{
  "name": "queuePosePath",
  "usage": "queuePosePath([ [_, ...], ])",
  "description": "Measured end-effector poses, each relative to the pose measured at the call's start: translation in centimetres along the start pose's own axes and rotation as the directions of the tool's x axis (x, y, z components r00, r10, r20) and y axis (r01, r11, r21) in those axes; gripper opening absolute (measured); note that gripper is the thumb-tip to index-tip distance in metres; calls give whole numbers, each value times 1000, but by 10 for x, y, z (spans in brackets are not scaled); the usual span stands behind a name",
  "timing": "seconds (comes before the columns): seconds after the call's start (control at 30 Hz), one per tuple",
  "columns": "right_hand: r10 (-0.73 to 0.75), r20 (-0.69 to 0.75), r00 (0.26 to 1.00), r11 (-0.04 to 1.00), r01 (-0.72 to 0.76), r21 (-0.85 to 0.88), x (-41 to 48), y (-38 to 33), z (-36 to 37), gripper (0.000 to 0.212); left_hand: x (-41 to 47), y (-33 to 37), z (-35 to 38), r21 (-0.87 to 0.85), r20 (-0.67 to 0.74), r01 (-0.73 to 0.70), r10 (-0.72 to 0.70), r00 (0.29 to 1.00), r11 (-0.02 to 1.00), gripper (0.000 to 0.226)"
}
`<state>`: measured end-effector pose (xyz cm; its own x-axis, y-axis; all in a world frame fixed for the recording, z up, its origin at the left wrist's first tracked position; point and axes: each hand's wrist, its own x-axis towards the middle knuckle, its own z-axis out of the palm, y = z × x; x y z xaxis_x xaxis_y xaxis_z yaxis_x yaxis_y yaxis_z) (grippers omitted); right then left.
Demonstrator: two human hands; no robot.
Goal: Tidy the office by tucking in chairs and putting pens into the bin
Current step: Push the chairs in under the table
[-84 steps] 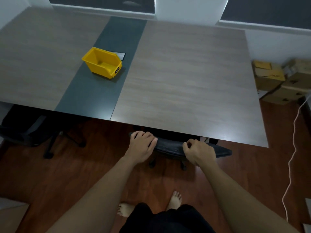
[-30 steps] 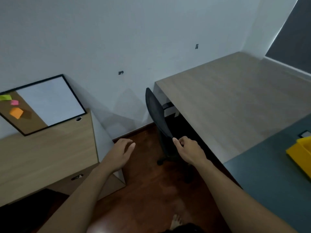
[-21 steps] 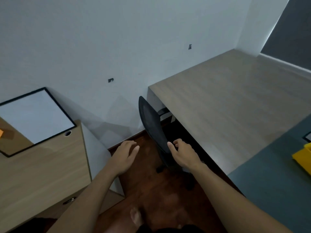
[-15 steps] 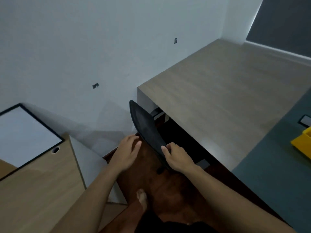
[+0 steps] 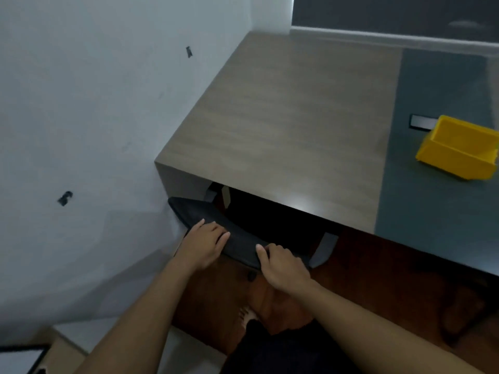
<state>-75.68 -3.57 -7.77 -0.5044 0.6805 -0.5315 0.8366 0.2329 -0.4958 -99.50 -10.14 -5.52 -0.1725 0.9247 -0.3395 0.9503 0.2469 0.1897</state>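
Note:
A black mesh office chair stands at the near-left corner of the wood-topped desk, its seat hidden in the dark space under the desktop. My left hand grips the left part of the backrest's top edge. My right hand grips the same edge further right, thumb over the top. A yellow bin sits on the dark grey strip of the desk at the far right. No pens show.
A white wall runs close along the left of the chair. A small dark rectangular item lies behind the bin. A low wooden cabinet corner is at bottom left. Reddish wood floor lies under my bare feet.
I turned from the first chair to this second one. My left hand came onto the backrest beside my right, and the chair swung from edge-on to facing the desk.

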Motion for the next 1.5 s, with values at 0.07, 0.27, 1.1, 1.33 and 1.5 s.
queuePosePath([
  [0.07, 48, -60, 997, 998, -50, -34, 4, -4, 6, 79, 14, -11, -2, 70, 21, -82, 80, 997, 994, 53],
  [0.27, 78, -221, 972, 989, -103, -105, 11, -13, 13, 70, 55, -35, -9, 167, 158, -185, 159, 975, 969, 67],
  [1.1, 36, -325, 945, 969, -112, -219, 127, -5, -68, 67, 162, -49, -29, 16, -156, -130, 131, 979, 991, 47],
  [1.33, 27, -306, 952, 965, -105, -242, 135, -5, -75, 64, 167, -52, -27, -6, -196, -108, 105, 975, 994, 44],
  [1.5, 35, -319, 947, 963, -117, -244, 135, -6, -76, 64, 169, -51, -26, -8, -202, -107, 103, 974, 994, 45],
])
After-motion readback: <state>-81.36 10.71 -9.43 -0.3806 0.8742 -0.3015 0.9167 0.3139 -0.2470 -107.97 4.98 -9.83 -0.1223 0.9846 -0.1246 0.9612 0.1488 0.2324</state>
